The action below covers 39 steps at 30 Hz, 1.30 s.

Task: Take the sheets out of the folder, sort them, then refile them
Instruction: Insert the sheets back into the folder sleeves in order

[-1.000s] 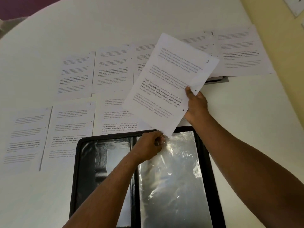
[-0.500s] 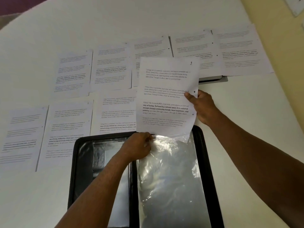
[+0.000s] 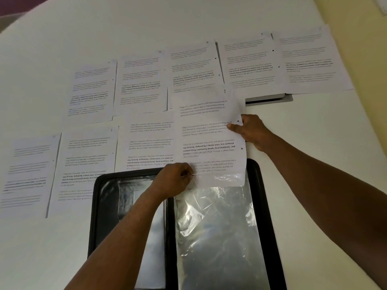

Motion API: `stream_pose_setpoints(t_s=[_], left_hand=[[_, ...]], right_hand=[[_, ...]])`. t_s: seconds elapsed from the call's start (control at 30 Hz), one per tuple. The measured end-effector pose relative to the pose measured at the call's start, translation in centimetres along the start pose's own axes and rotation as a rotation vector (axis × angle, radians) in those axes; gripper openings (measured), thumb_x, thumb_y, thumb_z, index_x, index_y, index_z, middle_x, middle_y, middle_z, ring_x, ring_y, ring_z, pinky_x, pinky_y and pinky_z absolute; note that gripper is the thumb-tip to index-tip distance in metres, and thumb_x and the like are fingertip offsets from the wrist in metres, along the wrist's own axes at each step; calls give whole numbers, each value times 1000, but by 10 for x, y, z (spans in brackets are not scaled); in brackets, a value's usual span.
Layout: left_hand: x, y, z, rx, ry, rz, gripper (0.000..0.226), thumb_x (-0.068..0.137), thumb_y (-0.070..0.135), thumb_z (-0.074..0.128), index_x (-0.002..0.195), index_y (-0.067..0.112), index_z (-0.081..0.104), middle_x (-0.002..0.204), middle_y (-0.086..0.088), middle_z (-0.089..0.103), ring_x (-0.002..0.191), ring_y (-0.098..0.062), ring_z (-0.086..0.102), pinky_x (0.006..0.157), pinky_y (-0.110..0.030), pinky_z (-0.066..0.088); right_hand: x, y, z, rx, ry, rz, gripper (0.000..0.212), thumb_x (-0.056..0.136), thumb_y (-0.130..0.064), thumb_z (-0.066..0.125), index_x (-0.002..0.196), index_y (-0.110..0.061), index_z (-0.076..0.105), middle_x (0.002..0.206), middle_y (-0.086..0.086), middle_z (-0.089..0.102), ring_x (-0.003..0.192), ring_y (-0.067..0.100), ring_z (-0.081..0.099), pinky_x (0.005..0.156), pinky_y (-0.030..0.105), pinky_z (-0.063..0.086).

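A black folder (image 3: 104, 206) lies open on the white table (image 3: 314, 164), with a clear plastic sleeve (image 3: 215, 237) on its right half. My right hand (image 3: 251, 130) pinches a printed sheet (image 3: 209, 139) by its punched right edge. The sheet's lower edge sits inside the sleeve's top opening. My left hand (image 3: 176, 181) pinches the sleeve's top left corner and holds the opening apart. Several other printed sheets (image 3: 142, 84) lie flat in two rows beyond the folder.
A grey flat object (image 3: 270, 99) sticks out from under the sheets at the back right. A yellow wall (image 3: 360, 28) borders the table on the right. Bare table shows left of the folder and right of it.
My right hand has turned the sheet upright and lowered it. Its bottom edge has gone from above the folder into the sleeve's opening. My left hand stays on the sleeve's corner.
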<state>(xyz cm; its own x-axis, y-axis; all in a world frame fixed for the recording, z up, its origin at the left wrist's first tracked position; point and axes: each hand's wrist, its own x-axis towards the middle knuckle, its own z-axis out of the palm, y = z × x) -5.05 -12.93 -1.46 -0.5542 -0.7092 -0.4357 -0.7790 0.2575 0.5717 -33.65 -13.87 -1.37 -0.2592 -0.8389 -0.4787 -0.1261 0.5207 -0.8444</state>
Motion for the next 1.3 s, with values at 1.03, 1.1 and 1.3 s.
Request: stream_pose_setpoints(t_s=[1.03, 1.1, 1.3], left_hand=[[24, 68, 27, -274, -210, 51, 15, 93, 19, 62, 78, 22, 62, 73, 15, 61, 66, 0, 58, 64, -11, 42], [26, 70, 30, -270, -171, 59, 12, 94, 21, 61, 82, 18, 63, 78, 11, 63, 73, -6, 60, 73, -19, 47], [26, 71, 34, -274, -85, 30, 17, 94, 26, 61, 95, 11, 69, 91, 0, 70, 83, -15, 65, 82, -26, 52]], right_hand=[[-6, -4, 6, -112, -366, 249, 42, 83, -17, 75, 122, -7, 62, 112, 7, 70, 94, 18, 69, 75, 30, 59], [-9, -5, 4, -181, -467, 298, 44, 81, -14, 76, 122, -7, 60, 111, 7, 69, 94, 17, 68, 74, 28, 59], [-12, -4, 2, -335, -488, 260, 43, 82, -34, 74, 119, -16, 62, 102, 2, 69, 87, 16, 65, 65, 24, 54]])
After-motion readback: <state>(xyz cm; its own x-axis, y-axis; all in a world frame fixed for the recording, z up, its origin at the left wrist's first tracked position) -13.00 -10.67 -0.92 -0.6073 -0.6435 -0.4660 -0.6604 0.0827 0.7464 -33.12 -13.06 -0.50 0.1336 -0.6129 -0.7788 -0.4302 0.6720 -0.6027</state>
